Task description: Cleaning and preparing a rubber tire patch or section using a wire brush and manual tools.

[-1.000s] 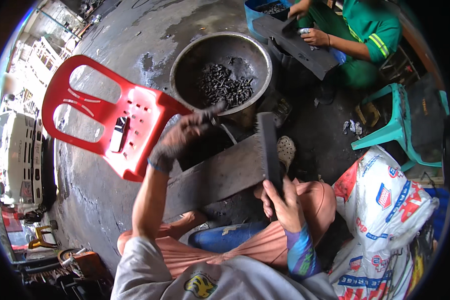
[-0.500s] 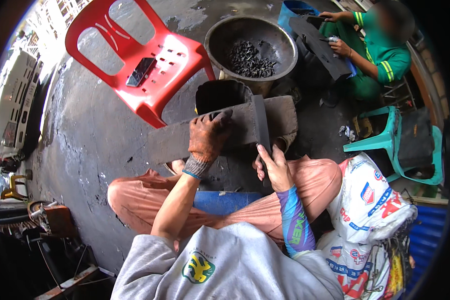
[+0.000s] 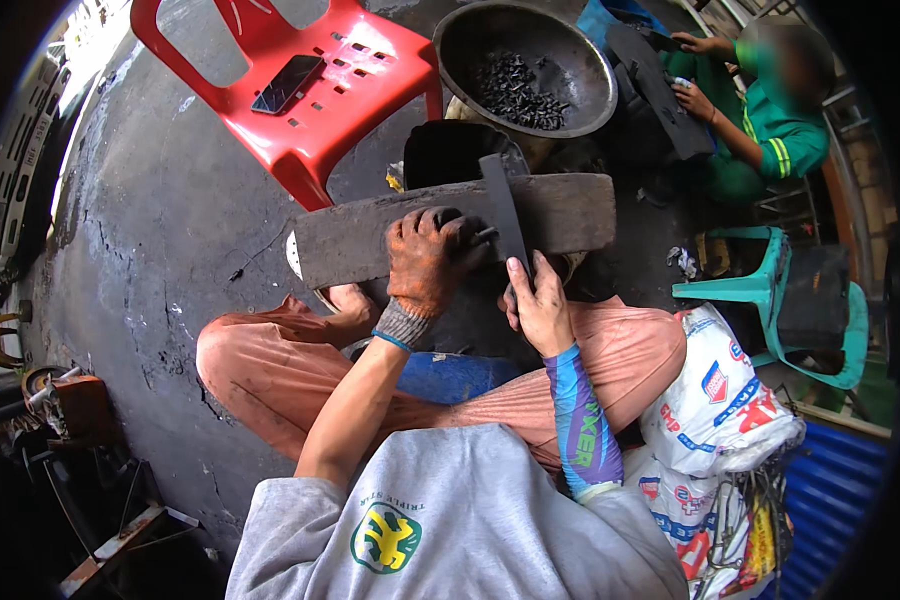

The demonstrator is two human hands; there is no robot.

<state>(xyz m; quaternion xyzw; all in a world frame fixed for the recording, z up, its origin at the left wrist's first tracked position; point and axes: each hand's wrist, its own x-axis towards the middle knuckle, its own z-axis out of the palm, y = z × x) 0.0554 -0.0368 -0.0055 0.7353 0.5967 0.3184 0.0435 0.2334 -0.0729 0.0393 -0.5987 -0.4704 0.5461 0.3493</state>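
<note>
Across the front of my crossed legs lies a dark wooden board (image 3: 350,240). My left hand (image 3: 428,258), in a stained orange-brown glove, is closed over its near edge. From its fingertips a small black piece (image 3: 484,237) sticks out beside the blade. My right hand (image 3: 540,305) is bare, with a patterned sleeve on the forearm, and grips the lower end of a long black knife (image 3: 502,205). The flat, square-ended blade stands across the board, pointing away from me and tilted slightly left. The handle is mostly hidden by my fingers.
Beyond the board are a black container (image 3: 460,155) and a wide metal basin (image 3: 440,50) holding black scraps (image 3: 520,90). A red chair (image 3: 310,125) carries a phone (image 3: 288,84). White sacks (image 3: 705,400) and a teal stool (image 3: 740,290) are at right. A co-worker in green (image 3: 760,110) handles a dark slab (image 3: 660,90).
The view has shifted, so the chair and basin sit higher. The knife leans more to the left, and the small black piece now shows at my left fingertips.
</note>
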